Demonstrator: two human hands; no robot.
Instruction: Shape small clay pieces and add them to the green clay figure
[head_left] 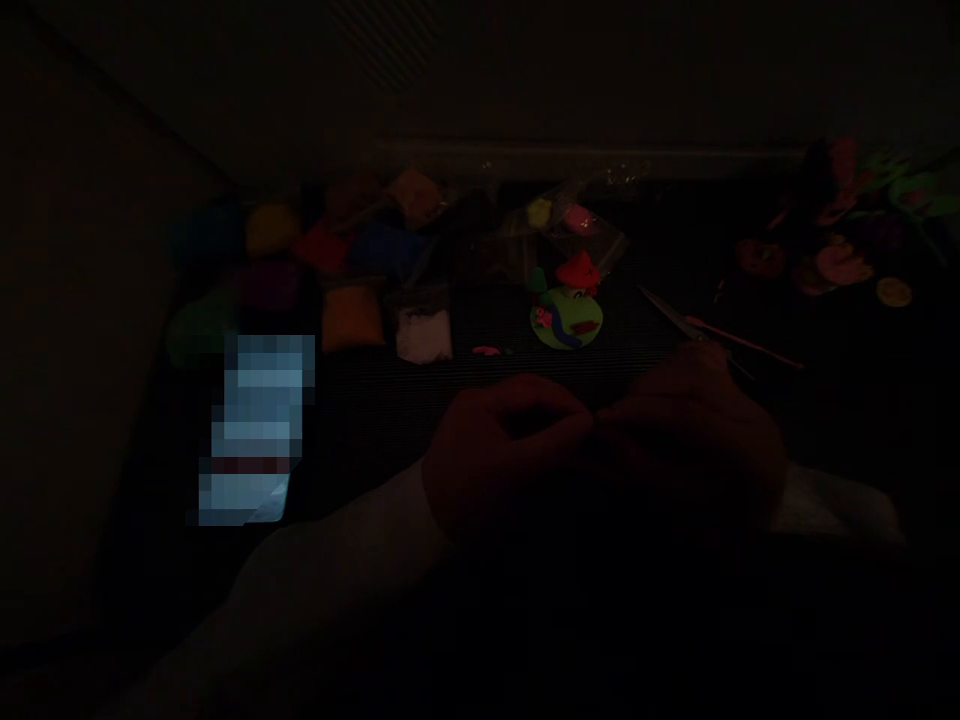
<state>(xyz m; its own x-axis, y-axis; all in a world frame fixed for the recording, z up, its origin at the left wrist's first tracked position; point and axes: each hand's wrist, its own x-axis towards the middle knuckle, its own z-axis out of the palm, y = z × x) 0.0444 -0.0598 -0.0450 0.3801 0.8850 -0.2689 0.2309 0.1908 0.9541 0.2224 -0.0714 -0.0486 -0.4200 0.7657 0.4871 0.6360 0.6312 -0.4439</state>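
Observation:
The scene is very dark. My left hand (499, 450) pinches with thumb and forefinger, and its fingertips meet those of my right hand (694, 430). Whatever lies between the fingertips is too small and dim to make out. The fingers of my right hand are curled together, partly lost in shadow. Just beyond the hands stands a small clay model (567, 318): a green round base with a red cone-roofed house, a blue strip, a pink flower and a brown piece. Left of it lies a small pink clay piece (486, 351).
Several bags of coloured clay, among them an orange bag (352, 318) and a white bag (424, 333), lie at the back left. A lit phone screen (259, 430) is at the left. Scissors (675, 312) and a thin pink stick (742, 342) lie right, before more clay figures (840, 262).

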